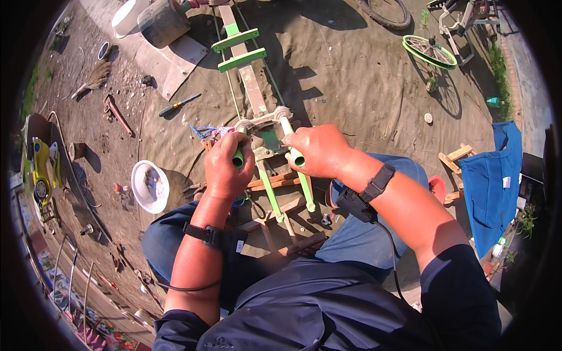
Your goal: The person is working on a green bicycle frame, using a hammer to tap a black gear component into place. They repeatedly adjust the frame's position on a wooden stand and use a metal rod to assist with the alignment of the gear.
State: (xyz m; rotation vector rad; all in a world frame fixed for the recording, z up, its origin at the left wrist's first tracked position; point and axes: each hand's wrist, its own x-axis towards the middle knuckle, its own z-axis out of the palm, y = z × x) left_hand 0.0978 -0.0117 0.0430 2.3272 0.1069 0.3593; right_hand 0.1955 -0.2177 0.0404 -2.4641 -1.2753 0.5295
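My left hand (222,167) is wrapped round a green tubular handle (238,158), its open end showing beside the fingers. Across from it, my right hand (321,151) grips a second such tube (298,159). Both tubes join round dirty pivots on a metal contraption whose long narrow beam (252,90) runs away from me. Two green crossbars (242,60) lie over that beam, with thin rods along either side. Below the handles, two green flat bars (271,193) slant toward me between my knees. A blue and pink cloth or bundle (213,133) lies just beyond my left hand.
On the left are a white basin (150,186), a screwdriver (179,105), a pipe wrench (118,115), a hand broom (92,80) and a yellow toy vehicle (42,169). A bucket (164,23) stands far left. A green-rimmed wheel (429,51) and a blue cloth seat (493,187) are right.
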